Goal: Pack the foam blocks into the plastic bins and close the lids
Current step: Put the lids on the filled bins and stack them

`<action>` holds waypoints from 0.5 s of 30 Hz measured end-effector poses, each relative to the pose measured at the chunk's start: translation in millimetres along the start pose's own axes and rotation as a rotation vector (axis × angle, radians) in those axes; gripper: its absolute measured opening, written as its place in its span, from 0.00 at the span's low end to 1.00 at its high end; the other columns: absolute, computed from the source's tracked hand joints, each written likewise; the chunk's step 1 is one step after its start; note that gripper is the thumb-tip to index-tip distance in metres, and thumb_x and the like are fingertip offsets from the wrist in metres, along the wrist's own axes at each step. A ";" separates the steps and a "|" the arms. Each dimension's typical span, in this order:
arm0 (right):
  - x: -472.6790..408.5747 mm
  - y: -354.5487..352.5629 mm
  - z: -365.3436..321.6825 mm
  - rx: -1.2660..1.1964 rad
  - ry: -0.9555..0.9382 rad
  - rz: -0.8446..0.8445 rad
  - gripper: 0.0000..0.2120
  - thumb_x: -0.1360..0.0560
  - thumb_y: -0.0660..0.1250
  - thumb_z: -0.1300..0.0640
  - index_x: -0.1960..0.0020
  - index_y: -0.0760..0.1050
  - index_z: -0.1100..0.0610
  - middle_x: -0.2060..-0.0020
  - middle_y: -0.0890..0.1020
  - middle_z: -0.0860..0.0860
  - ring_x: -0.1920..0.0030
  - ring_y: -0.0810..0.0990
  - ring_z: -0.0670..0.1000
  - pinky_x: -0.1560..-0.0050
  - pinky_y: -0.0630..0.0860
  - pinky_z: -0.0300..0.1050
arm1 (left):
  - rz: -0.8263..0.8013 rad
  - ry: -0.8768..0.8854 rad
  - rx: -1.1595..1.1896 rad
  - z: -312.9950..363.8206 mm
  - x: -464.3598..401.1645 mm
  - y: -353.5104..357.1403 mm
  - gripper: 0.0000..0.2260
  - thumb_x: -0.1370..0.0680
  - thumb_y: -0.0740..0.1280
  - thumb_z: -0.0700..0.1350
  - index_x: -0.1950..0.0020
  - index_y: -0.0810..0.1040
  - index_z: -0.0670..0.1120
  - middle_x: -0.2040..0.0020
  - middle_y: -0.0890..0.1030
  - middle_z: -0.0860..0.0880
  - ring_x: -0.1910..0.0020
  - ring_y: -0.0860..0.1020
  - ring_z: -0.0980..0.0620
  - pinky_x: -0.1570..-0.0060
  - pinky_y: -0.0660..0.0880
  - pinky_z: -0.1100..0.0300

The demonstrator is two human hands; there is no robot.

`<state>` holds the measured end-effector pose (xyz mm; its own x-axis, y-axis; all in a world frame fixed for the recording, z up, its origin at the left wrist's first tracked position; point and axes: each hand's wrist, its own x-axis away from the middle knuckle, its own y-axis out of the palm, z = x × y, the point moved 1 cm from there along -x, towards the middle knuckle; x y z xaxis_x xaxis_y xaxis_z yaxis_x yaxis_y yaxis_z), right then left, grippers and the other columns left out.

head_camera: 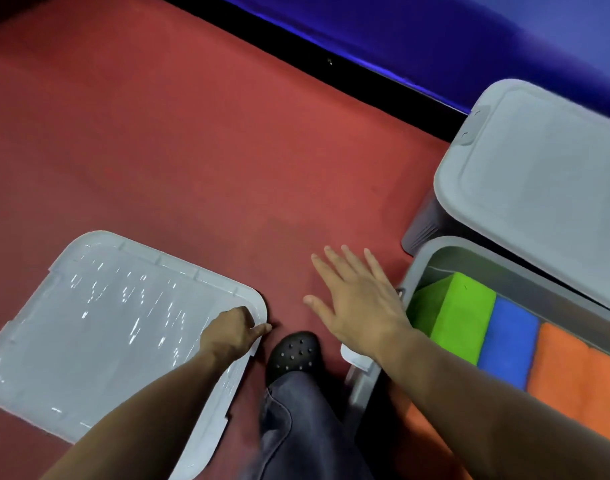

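Note:
A grey plastic lid (99, 327) lies flat on the red floor at lower left. My left hand (232, 332) grips its near right corner, fingers curled round the rim. My right hand (357, 299) hovers over the floor with fingers spread and holds nothing. Just right of it stands an open grey bin (431, 252) holding a green foam block (459, 313), a blue foam block (508, 344) and an orange foam block (580, 379) side by side. Behind it stands a second grey bin with its lid (539, 174) on.
My leg and black clog (294, 353) stand between the loose lid and the open bin. A black strip and a blue wall (469, 39) run across the top right. Red carpet (192, 150) fills the rest of the view.

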<state>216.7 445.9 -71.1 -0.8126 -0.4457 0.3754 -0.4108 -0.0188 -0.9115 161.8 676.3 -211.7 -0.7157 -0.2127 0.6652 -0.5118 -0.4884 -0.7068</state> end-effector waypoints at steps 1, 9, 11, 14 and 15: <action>-2.4 4.3 1.6 -0.004 0.006 -0.012 0.33 0.17 0.44 0.34 0.17 0.41 0.46 0.17 0.45 0.47 0.18 0.39 0.50 0.20 0.36 0.56 | -0.001 -0.011 -0.009 -2.0 -6.1 8.0 0.23 0.27 0.66 0.71 0.59 0.75 0.51 0.59 0.81 0.52 0.56 0.79 0.46 0.57 0.75 0.56; -9.8 17.3 6.8 -0.066 0.024 0.009 0.34 0.18 0.41 0.33 0.18 0.38 0.46 0.18 0.44 0.45 0.18 0.41 0.48 0.19 0.39 0.55 | 0.050 0.009 -0.142 -4.9 -32.0 39.4 0.25 0.26 0.63 0.72 0.54 0.78 0.50 0.53 0.83 0.49 0.50 0.81 0.44 0.55 0.75 0.56; -8.5 19.5 6.6 -0.082 0.025 0.005 0.34 0.18 0.41 0.33 0.18 0.38 0.46 0.18 0.45 0.45 0.18 0.42 0.48 0.19 0.39 0.55 | 0.031 0.055 -0.230 -1.4 -30.1 40.9 0.21 0.24 0.64 0.68 0.52 0.78 0.51 0.51 0.82 0.50 0.47 0.81 0.44 0.55 0.73 0.57; -5.2 20.5 4.9 -0.118 0.019 0.018 0.34 0.18 0.43 0.33 0.18 0.39 0.45 0.18 0.46 0.45 0.18 0.43 0.47 0.19 0.38 0.53 | -0.002 0.098 -0.309 1.3 -30.5 38.4 0.16 0.22 0.65 0.63 0.49 0.79 0.50 0.47 0.82 0.49 0.45 0.81 0.45 0.53 0.73 0.56; -4.3 19.4 5.4 -0.130 0.018 0.025 0.34 0.18 0.43 0.33 0.17 0.40 0.45 0.18 0.47 0.45 0.18 0.44 0.47 0.19 0.38 0.52 | -0.001 0.114 -0.314 2.8 -29.3 35.7 0.15 0.21 0.65 0.61 0.49 0.79 0.50 0.46 0.83 0.49 0.45 0.81 0.45 0.52 0.74 0.56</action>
<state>214.5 442.6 -91.3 -0.8300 -0.4288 0.3568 -0.4396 0.1093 -0.8915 165.8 662.7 -255.7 -0.7542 -0.1078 0.6477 -0.6216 -0.2004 -0.7572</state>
